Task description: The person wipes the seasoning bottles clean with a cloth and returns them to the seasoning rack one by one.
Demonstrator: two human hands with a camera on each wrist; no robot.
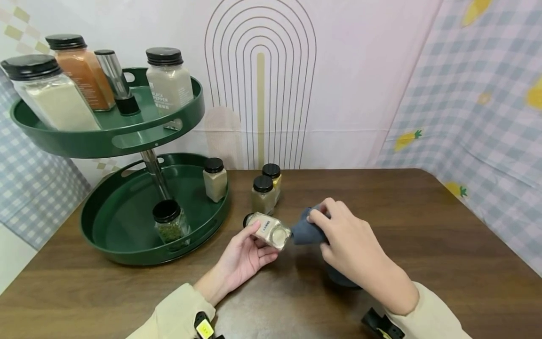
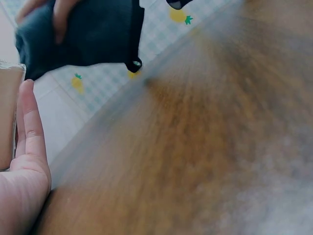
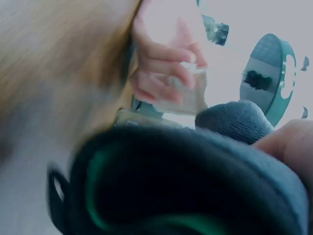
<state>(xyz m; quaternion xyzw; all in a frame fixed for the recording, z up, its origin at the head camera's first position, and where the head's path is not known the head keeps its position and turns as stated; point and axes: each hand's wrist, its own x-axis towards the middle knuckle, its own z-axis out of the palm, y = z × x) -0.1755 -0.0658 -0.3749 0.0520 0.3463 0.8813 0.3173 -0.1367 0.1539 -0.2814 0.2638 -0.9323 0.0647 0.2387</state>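
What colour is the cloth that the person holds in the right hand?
The cloth in the right hand is blue-grey, clearest in the head view.

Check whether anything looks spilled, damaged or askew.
Nothing looks spilled or damaged. The jar in the left hand is tilted, base toward the cloth, but it is being held that way.

Head view bright, soft glare on the tabletop (image 1: pixel 271 306) | left wrist view smears wood grain | right wrist view blurs, left hand (image 3: pixel 164 58) overexposed
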